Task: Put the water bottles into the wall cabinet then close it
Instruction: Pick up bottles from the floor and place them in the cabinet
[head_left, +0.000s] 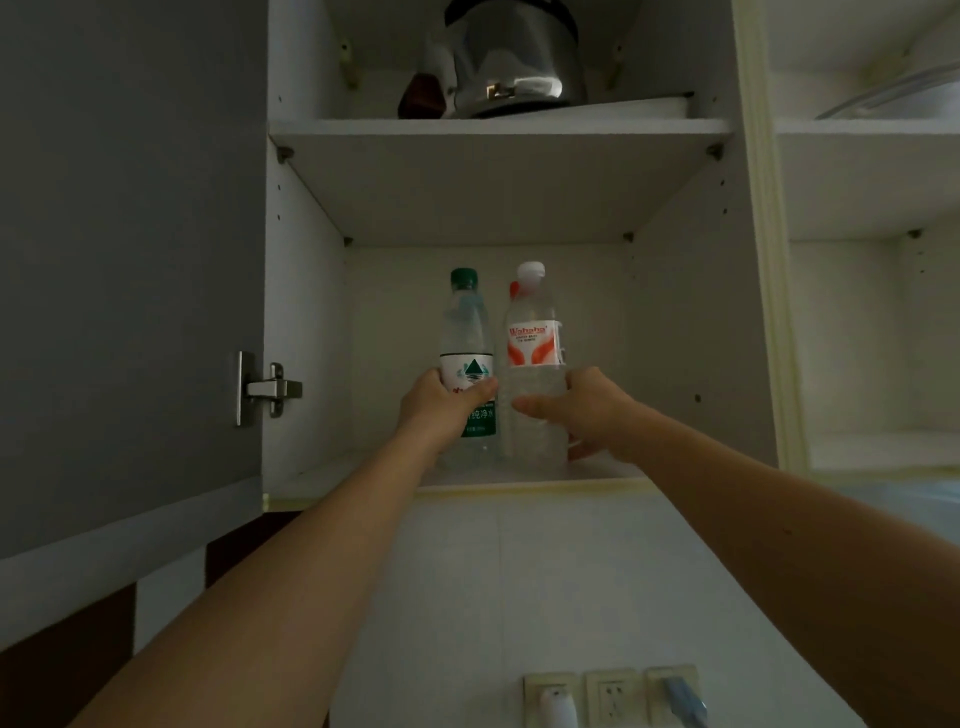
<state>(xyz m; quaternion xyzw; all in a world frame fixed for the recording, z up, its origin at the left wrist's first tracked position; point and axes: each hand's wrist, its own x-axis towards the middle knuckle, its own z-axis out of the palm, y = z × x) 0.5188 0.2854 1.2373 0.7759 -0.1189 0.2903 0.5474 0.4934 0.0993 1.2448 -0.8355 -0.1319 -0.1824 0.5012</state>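
Observation:
Two clear water bottles stand upright side by side on the bottom shelf (332, 475) of the open wall cabinet. The green-capped bottle (466, 332) with a green and white label is on the left, and my left hand (441, 405) is wrapped around its lower half. The white-capped bottle (535, 338) with a red and white label is on the right, with my right hand (587, 410) gripping its lower body. The two bottles nearly touch. The grey cabinet door (130, 260) is swung open to the left on its metal hinge (265, 388).
A steel kettle (514, 57) sits on the upper shelf (498, 127) above the bottles. Another open compartment (872, 312) lies to the right. Below the cabinet is a pale wall with sockets (613, 696) and plugs.

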